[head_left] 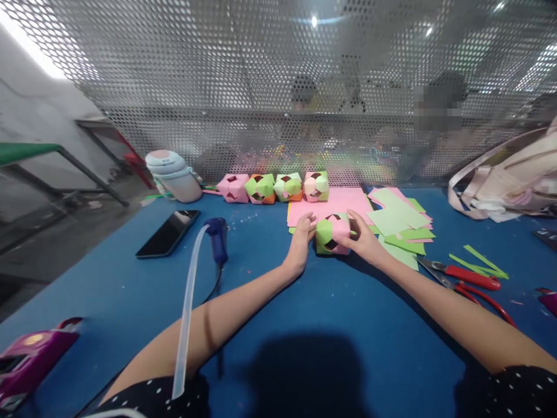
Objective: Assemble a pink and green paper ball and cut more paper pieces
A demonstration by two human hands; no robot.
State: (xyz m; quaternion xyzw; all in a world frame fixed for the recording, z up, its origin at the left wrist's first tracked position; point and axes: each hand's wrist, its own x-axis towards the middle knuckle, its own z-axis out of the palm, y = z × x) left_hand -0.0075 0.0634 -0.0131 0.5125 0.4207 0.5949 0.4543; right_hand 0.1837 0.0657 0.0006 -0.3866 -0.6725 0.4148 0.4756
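Note:
A green and pink folded paper cube [333, 234] stands on the blue table, in front of a stack of pink sheets [333, 203]. My right hand [362, 235] grips the cube at its right side, thumb at the front and fingers towards the top. At the cube's left side is my left hand [302, 235], upright beside it with its fingers slightly bent and no object between them. Several finished-looking cubes in a row [261, 188] stand behind, in pink, green, orange and white.
A blue glue gun [217, 241] with a clear glue stick stands left of my left arm. Further left are a phone [168, 234] and a jar [173, 176]. Paper pieces [398, 217], scissors [485, 302], pliers [472, 277] and a bag [513, 174] lie right. A perforated metal screen [243, 69] borders the back.

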